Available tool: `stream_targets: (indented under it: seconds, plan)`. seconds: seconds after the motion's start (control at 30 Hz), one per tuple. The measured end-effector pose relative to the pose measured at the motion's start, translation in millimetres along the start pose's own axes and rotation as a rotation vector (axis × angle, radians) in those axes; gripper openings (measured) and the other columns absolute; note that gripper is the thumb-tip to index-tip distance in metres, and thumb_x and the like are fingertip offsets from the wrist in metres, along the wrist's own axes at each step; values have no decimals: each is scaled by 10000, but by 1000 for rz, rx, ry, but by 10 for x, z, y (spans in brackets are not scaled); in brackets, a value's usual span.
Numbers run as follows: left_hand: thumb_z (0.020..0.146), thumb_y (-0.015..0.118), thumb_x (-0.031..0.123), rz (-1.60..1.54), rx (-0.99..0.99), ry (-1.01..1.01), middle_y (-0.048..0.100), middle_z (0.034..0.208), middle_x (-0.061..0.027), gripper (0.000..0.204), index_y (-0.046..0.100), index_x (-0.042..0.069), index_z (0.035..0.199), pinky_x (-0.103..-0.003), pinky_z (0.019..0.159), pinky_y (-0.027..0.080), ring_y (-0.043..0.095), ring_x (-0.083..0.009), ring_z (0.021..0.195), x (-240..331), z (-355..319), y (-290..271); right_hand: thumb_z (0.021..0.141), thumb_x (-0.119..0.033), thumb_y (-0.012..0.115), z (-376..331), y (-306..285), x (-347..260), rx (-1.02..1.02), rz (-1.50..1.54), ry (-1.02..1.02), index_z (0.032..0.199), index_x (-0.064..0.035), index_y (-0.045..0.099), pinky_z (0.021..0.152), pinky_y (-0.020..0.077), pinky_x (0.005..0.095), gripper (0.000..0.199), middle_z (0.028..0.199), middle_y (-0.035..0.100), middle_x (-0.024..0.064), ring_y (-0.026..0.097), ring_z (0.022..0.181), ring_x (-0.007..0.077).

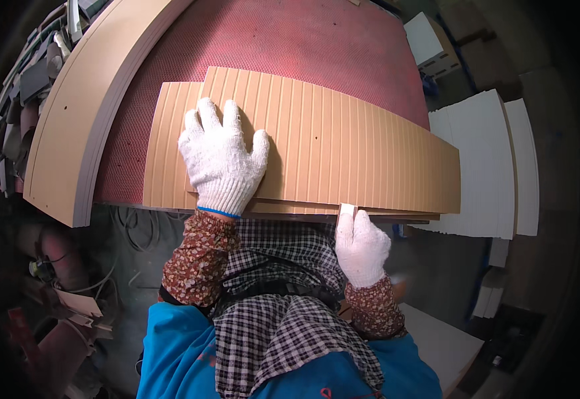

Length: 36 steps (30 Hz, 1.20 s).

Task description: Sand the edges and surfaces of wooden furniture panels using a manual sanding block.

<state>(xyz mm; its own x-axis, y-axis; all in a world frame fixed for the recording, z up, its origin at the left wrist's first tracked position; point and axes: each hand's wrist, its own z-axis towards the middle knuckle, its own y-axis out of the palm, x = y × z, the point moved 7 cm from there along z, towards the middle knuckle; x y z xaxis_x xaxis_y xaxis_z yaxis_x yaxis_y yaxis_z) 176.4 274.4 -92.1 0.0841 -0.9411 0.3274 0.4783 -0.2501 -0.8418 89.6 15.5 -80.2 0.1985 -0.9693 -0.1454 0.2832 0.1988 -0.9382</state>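
A tan board with parallel grooves lies on the red-topped table in front of me. It rests on a second grooved board, which sticks out at the left and along the near edge. My left hand, in a white knit glove, is spread flat on the left part of the upper board. My right hand, gloved too, is closed around a small block with a white face. That block is against the near edge of the boards, right of the middle. Fingers hide most of it.
The table has a red textured surface. Long plain tan boards are stacked along its left side. White panels stand at the right, and a white box sits farther back. Scrap pieces pile up at far left; a hose hangs below.
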Motion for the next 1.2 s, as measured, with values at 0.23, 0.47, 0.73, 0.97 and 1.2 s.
stream_targets:
  seconds: [0.23, 0.47, 0.73, 0.97, 1.2]
  plan:
    - [857, 792, 383, -18, -34, -14, 544, 1388, -261, 648, 631, -10, 1347, -532, 1000, 449, 530, -420, 1272, -6, 8, 12, 1025, -205, 718, 43, 50, -96, -124, -138, -102, 881, -55, 672, 437, 475, 428, 213, 558, 582, 117, 633, 463, 295]
    - [853, 795, 376, 0, -23, -12, 542, 1390, -264, 654, 623, -14, 1349, -536, 998, 449, 530, -424, 1268, 8, 18, -14, 1044, -201, 687, 164, -105, 37, -116, 3, 14, 805, -57, 625, 469, 496, 464, 286, 570, 604, 154, 635, 483, 350]
    - [848, 800, 375, -28, -59, -20, 537, 1397, -265, 656, 625, -12, 1349, -541, 1000, 444, 527, -430, 1269, 5, 24, -9, 1015, -160, 701, 97, 3, -87, -112, -104, -106, 981, -41, 701, 449, 498, 414, 124, 596, 588, 100, 641, 483, 280]
    - [848, 802, 379, -15, -43, -10, 539, 1379, -259, 669, 624, -12, 1360, -535, 999, 444, 524, -423, 1263, 20, 25, -31, 1065, -243, 623, 427, 145, -65, -162, -281, -283, 943, -40, 680, 470, 524, 433, 244, 611, 634, 140, 657, 497, 313]
    - [846, 800, 380, -7, -30, -15, 538, 1369, -255, 662, 625, -14, 1348, -535, 991, 444, 526, -419, 1257, 18, 15, -32, 1076, -379, 447, 1886, 699, 328, -411, -215, 19, 1081, -35, 755, 865, 612, 551, 462, 1044, 781, 215, 765, 975, 399]
